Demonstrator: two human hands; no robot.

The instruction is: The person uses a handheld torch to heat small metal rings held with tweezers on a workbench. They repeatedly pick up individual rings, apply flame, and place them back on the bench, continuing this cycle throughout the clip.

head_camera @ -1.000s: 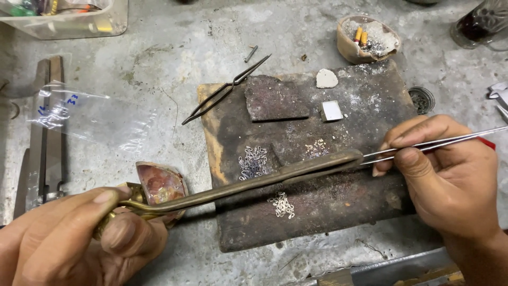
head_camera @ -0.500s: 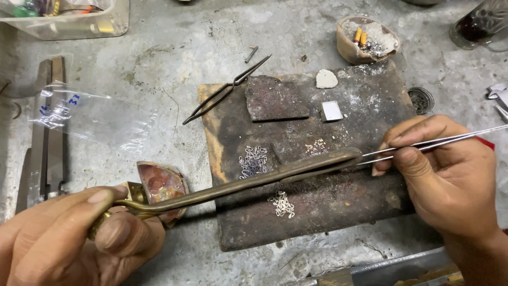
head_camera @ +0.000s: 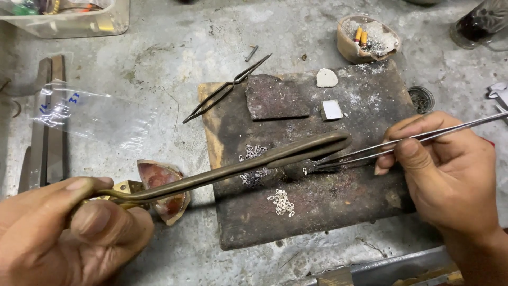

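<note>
My left hand grips a long brass blowpipe whose curved tip reaches over a scorched wooden block. My right hand pinches long steel tweezers; their tips hold a tiny silver link just below the pipe's tip. Small piles of silver links lie on the block, more of them beside the pipe. A dark charred slab, a small white square and a white lump sit at the block's far side.
Spare black tweezers lie at the block's far left. A broken reddish dish sits near my left hand. A clay bowl of ash with stubs stands behind. A plastic bag, metal files and a clear tray are at left.
The tweezers' tips have shifted slightly left, now with the small link under the pipe's tip. Both hands stay almost where they were.
</note>
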